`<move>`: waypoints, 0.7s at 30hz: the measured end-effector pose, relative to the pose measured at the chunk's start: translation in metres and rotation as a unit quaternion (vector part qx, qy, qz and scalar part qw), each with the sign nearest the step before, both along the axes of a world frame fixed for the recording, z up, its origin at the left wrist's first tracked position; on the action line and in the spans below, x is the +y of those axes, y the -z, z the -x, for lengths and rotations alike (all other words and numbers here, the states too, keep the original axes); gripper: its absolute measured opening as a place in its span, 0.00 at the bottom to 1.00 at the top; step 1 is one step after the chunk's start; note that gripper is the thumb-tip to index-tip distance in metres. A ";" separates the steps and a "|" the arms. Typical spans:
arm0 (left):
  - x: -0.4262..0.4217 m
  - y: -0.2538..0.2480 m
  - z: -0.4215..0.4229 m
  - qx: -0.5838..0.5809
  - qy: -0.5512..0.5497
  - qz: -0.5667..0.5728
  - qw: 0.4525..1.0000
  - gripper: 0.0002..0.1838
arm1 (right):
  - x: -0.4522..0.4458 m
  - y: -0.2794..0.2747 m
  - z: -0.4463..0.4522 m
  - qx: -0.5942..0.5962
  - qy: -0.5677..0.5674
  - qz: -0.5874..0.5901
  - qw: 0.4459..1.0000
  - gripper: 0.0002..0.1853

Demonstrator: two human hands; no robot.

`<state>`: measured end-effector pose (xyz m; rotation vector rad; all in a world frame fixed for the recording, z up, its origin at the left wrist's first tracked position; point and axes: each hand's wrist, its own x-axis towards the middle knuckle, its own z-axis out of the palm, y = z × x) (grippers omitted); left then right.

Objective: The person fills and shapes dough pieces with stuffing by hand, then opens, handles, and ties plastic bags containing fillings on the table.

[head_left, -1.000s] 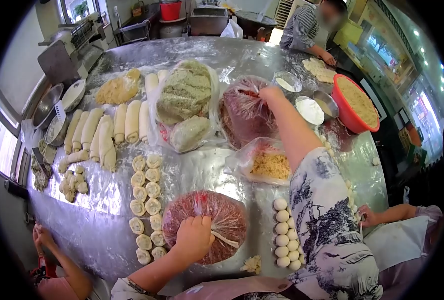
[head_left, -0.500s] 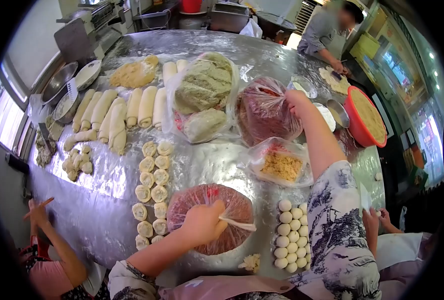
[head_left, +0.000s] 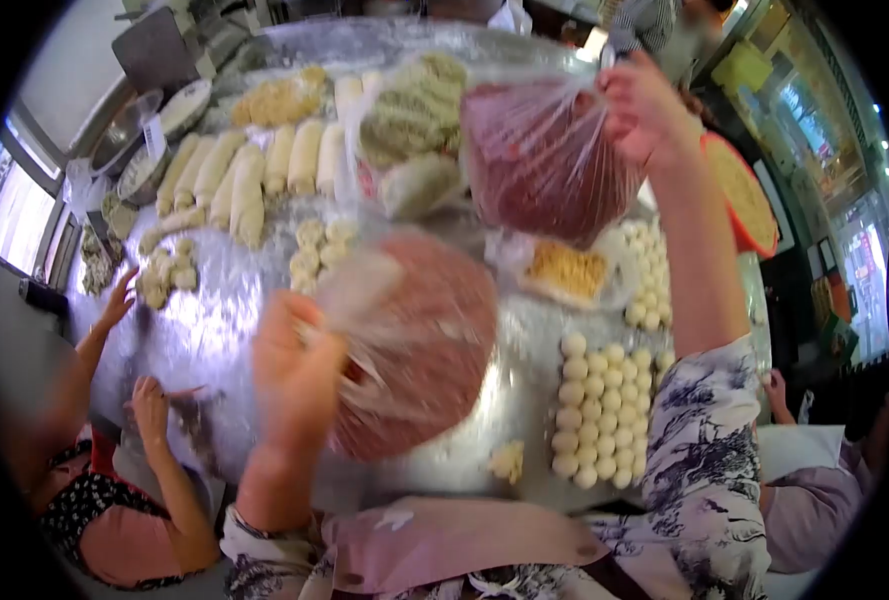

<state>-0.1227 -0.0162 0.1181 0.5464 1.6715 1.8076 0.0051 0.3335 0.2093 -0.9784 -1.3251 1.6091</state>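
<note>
My left hand (head_left: 299,375) is closed around the gathered neck of a clear plastic bag of reddish-brown filling (head_left: 424,345). This bag is raised and tilted in front of me, covering part of the rows of small filled dough pieces (head_left: 322,245). Farther off, my right hand (head_left: 649,115) grips the twisted top of a second plastic bag of dark red filling (head_left: 544,160), which hangs from it. Below the second bag lies an open bag of yellow crumbly filling (head_left: 564,270). Rows of small round dough balls (head_left: 604,410) are near my right forearm.
Rolled dough logs (head_left: 219,170) and a bag of greenish dough (head_left: 409,115) lie at the back left, near metal bowls (head_left: 144,175). A red tub (head_left: 739,195) stands at the right. Co-workers are around the table; one's hand (head_left: 152,408) is at the left.
Both bags of filling have come up off the table, the left one tilting and swinging as my left hand moves up and left. The left co-worker's hands have moved in over the table.
</note>
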 end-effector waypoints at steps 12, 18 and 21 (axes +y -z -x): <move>-0.105 -0.027 0.065 0.105 -0.211 -0.048 0.971 0.04 | -0.201 0.101 -0.041 0.028 -0.018 0.160 0.987 0.08; -0.097 0.001 0.066 0.037 -0.185 -0.029 0.982 0.04 | -0.267 0.199 -0.059 -0.243 -0.079 -0.037 0.966 0.17; -0.070 -0.004 0.048 -0.003 -0.139 -0.043 0.989 0.05 | -0.240 0.155 -0.082 -0.310 -0.205 -0.075 0.925 0.18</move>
